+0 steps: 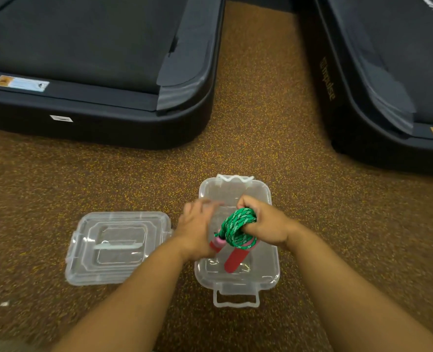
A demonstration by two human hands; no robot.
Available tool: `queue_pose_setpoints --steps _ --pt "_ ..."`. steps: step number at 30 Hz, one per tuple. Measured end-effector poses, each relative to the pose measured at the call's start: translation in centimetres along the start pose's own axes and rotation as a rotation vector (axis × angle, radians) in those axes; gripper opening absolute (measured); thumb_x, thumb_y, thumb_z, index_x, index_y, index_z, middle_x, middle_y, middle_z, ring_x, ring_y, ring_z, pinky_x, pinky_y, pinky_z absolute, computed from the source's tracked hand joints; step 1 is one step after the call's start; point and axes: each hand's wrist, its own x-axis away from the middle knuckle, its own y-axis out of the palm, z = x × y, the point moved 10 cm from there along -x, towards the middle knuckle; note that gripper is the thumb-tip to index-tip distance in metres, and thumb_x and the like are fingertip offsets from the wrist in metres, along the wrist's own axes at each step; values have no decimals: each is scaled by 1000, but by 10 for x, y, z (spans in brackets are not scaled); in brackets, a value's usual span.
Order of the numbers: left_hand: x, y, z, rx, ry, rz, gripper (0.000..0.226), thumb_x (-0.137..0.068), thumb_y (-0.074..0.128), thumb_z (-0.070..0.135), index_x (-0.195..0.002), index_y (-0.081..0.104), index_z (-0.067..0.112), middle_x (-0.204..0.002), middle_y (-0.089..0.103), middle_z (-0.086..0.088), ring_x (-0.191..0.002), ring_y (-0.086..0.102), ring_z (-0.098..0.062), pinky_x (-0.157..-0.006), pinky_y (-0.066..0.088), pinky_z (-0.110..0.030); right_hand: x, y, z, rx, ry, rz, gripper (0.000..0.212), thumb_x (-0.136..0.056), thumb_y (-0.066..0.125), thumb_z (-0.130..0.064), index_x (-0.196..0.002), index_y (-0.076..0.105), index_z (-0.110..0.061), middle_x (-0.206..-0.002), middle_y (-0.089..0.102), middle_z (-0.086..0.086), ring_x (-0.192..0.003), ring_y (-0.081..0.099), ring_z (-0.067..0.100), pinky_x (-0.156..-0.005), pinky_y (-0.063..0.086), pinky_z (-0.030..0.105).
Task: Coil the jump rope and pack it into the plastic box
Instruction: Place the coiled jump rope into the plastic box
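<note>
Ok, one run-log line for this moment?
right hand grips coiled jump rope over open plastic box | left hand blurred beside | lid off, left

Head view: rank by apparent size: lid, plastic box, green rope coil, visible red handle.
1-2. lid and plastic box: look alike, no ranking.
3. green rope coil, gripped by the right hand.
4. red handle; partly hidden by the coil, so unsure.

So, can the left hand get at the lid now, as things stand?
Probably yes. The left hand is blurred beside the coiled jump rope and seems to hold nothing. The lid lies flat on the floor just to its left, beside the plastic box, with nothing between them.
</note>
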Motion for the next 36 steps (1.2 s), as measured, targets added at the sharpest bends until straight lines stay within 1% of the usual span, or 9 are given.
queue_pose_setpoints --steps 4,8,11,17,22,27,29,32,36 --pt "4 33 12 344 -24 -217 80 -81 68 9 -142 24 35 -110 60 -2 -97 63 -18 -78 55 -35 -17 8 29 -52 84 -29 31 -81 58 5 -81 46 -24 -70 52 0 -63 49 13 -54 41 26" --pt "-7 40 17 390 -98 -157 62 -90 60 15 -139 25 30 -89 61 -4 -73 59 -16 -62 49 -32 -34 6 52 -45 141 53 28 -81 58 1 -79 46 -25 -72 53 3 -67 50 16 -57 42 30" --pt "-20 43 12 442 -197 -107 78 -87 66 16 -145 15 31 -83 55 -1 -64 52 -12 -48 37 -26 -43 2 70 -29 204 177 28 -82 56 0 -77 43 -25 -73 53 3 -64 50 16 -46 41 22" --pt "-39 49 5 410 -307 -44 86 -84 69 25 -148 14 33 -109 60 -8 -82 56 -23 -65 39 -28 -56 -7 93 -56 297 328 34 -78 61 -6 -95 42 -29 -87 58 3 -69 57 18 -47 44 25" --pt "-50 60 -7 462 -368 -36 39 -89 58 18 -125 46 27 -112 62 -13 -93 60 -29 -68 43 -29 -57 0 108 -403 282 400 61 -69 67 10 -101 41 -34 -110 56 9 -93 63 28 -65 56 34" --pt "-57 90 -24 653 -517 -38 19 -91 44 4 -100 47 21 -104 63 -20 -78 56 -27 -61 46 -31 -59 33 124 -541 270 379 49 -77 63 18 -100 47 -22 -103 57 6 -78 62 12 -67 55 27" --pt "-60 115 -40 705 -575 -41 15 -83 49 13 -97 50 16 -91 63 -22 -70 59 -29 -58 55 -40 -59 44 132 -482 321 421 44 -77 64 7 -94 51 -31 -97 61 3 -81 62 17 -76 55 38" --pt "-56 123 -48 555 -585 -58 37 -65 56 23 -100 59 9 -95 68 -22 -87 67 -36 -76 56 -46 -61 63 154 -388 416 389 30 -66 60 -17 -81 57 -43 -96 69 5 -90 66 29 -83 55 47" --pt "-44 104 -38 334 -587 -88 36 -86 60 24 -119 55 10 -117 60 -18 -107 60 -35 -91 47 -37 -64 85 180 -202 477 198 16 -77 53 -21 -82 62 -33 -107 65 4 -101 63 22 -87 54 35"
